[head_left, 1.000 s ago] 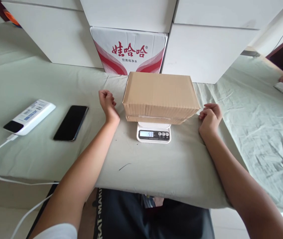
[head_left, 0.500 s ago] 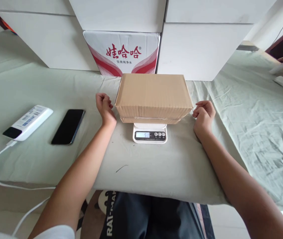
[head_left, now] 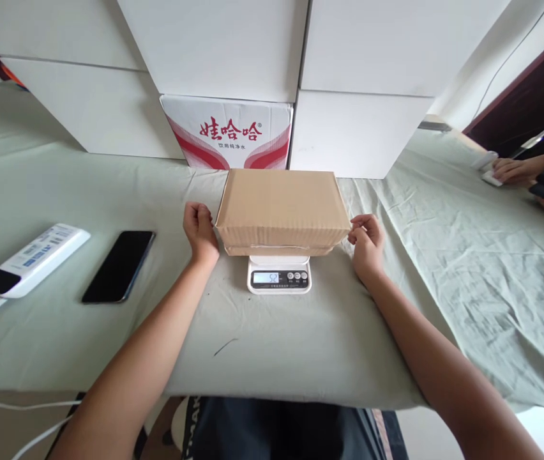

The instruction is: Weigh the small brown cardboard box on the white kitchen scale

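— Two devices lie far left on the tabletop [head_left: 301,332]: a white power bank [head_left: 30,260]; just right of it, a black phone [head_left: 119,266].
— And the hands?
— Left hand [head_left: 200,231], fingers curled, touching the cardboard box's [head_left: 281,207] left edge; the box sits mid-table on a white scale [head_left: 279,276]; right hand [head_left: 366,244], fingers bent, touching its right corner.
— Anyone else?
— Another person's hand [head_left: 511,171], far right.

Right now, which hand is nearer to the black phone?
The left hand: it is at the cardboard box's left end, with the black phone further left. The right hand is at the box's far end.
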